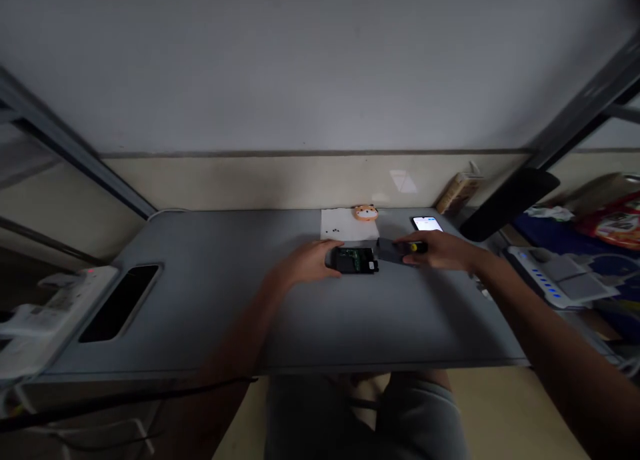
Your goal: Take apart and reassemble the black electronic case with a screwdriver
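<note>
At the middle of the grey desk lies an opened black electronic device (354, 261), its green circuit board showing. My left hand (315, 261) is closed around the device's left end. Just right of it, my right hand (434, 249) grips a dark flat cover (389, 251), which is tilted close to the device's right end. A black and yellow screwdriver handle (416, 247) also sits in my right hand; its shaft is not visible. Behind the device, several tiny dark screws (335, 231) lie on a white sheet of paper (349, 221).
An orange animal-faced case (367, 212) sits at the paper's back corner. A lit phone (427, 224) lies behind my right hand, near a carton (457, 192) and a black cylinder (510, 203). A dark-screened phone (120, 303) and a white power strip (63, 313) lie left.
</note>
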Motion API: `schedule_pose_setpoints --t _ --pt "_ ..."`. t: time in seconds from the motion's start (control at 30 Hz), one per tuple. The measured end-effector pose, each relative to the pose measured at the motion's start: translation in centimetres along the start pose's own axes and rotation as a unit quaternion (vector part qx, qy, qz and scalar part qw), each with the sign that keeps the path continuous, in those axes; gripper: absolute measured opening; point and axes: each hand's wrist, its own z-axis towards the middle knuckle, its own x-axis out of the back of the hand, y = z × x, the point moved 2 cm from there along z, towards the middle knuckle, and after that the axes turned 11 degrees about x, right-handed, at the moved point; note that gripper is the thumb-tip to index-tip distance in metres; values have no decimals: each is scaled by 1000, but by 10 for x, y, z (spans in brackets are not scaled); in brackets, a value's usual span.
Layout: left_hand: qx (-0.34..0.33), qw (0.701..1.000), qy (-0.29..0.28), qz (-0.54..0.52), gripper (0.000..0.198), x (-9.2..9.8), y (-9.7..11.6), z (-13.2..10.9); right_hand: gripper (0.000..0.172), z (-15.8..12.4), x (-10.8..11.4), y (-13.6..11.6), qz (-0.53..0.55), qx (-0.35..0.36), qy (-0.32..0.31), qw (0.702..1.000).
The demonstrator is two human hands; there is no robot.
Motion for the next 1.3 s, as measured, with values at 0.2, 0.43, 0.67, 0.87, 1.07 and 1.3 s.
schedule_pose_setpoints --t 0.2,0.43,0.67,0.87,1.07,1.3 --pt "-15 1000 19 -17 63 -12 -2 8 48 9 -11 -23 42 71 -2 997" --pt "-25 999 25 -9 71 -17 7 9 51 13 -38 -31 -3 86 35 996" --pt "-13 1000 6 -13 78 -15 11 7 16 21 -24 -54 244 154 250 924" --pt "-5 1000 17 -3 76 -15 10 6 48 39 -9 -30 533 111 486 684" --pt "-13 1000 27 -1 79 -19 13 7 57 67 -64 -11 667 5 418 617" --pt "13 999 3 -46 84 -24 14 9 54 68 -70 -39 622 27 417 662"
